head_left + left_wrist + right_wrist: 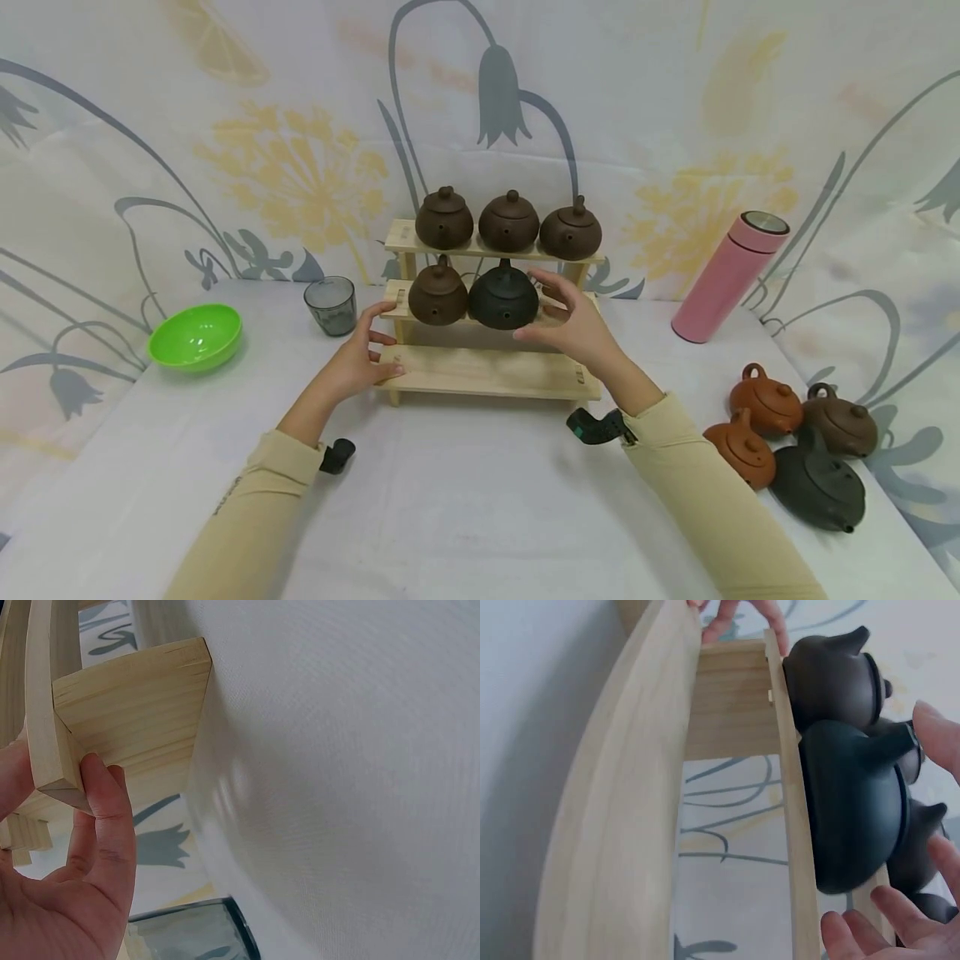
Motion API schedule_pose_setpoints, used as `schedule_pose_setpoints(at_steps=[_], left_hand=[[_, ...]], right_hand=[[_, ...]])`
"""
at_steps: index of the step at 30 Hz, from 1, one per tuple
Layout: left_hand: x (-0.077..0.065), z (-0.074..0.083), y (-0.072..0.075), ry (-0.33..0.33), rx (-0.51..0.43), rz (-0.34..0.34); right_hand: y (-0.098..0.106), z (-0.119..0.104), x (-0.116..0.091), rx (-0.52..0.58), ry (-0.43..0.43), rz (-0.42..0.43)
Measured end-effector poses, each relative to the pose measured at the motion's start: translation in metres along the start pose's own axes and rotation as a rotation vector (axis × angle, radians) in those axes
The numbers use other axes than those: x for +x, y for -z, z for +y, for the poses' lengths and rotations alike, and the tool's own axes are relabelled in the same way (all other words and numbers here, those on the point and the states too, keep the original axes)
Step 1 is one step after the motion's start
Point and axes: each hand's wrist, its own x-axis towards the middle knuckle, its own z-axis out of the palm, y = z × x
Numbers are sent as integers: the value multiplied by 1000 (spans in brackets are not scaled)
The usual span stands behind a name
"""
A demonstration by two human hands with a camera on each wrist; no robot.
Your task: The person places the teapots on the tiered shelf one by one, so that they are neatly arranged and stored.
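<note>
A three-step wooden stand (487, 372) stands against the patterned backdrop. With thumb and fingers on either side of a board end, my left hand (358, 357) grips the stand's left side; the left wrist view shows the wooden board (52, 712) between them. My right hand (573, 323) is spread around the right side of a black teapot (503, 297) on the middle step. In the right wrist view, its fingers (901, 906) appear apart from the black teapot (851, 810). A brown teapot (437, 293) sits beside the black one.
Three brown teapots, one being the middle teapot (508, 223), line the top step. A green bowl (197, 337) and grey glass (332, 306) stand left. At right are a pink flask (727, 279) and several teapots, including a large black teapot (817, 483).
</note>
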Motion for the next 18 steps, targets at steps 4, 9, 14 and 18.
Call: schedule_pose_setpoints(at_steps=[4, 9, 14, 18], left_hand=[[0, 1, 0, 8, -6, -6], [1, 0, -1, 13, -4, -10], [1, -1, -1, 6, -5, -11], [1, -1, -1, 11, -11, -10]], right_hand=[[8, 2, -12, -36, 8, 20], [17, 4, -28, -32, 37, 43], [25, 2, -43, 0, 62, 61], [29, 0, -53, 20, 76, 80]])
